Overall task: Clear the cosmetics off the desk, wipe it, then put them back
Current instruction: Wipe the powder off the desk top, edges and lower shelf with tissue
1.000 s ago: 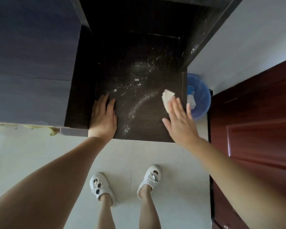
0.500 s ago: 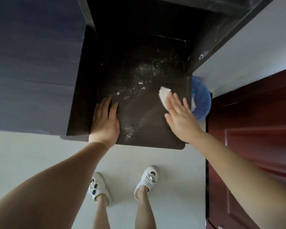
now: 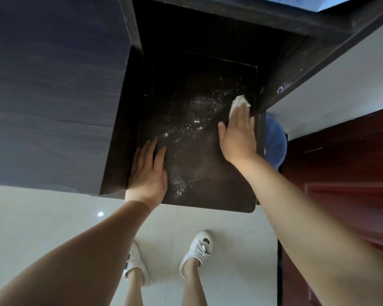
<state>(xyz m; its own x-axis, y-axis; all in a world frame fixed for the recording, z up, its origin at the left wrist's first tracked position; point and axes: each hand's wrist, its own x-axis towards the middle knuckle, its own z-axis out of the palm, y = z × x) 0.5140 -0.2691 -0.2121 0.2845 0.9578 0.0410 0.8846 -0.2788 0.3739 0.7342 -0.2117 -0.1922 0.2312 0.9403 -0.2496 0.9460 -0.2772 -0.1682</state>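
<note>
The right hand (image 3: 238, 133) presses the tissue (image 3: 239, 104) flat, fingers together; the powder (image 3: 195, 122) lies to its left, streaking diagonally across the bench (image 3: 219, 191).

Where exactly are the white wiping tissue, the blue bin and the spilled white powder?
white tissue (image 3: 239, 103), head view, its exposed top corner.
blue bin (image 3: 274, 142), head view, its inner wall.
white powder (image 3: 197, 122), head view, middle of scatter.

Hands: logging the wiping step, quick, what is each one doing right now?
Left hand: open, flat on the desk, holding nothing.
Right hand: open, straight fingers pressing a white tissue onto the desk.
</note>
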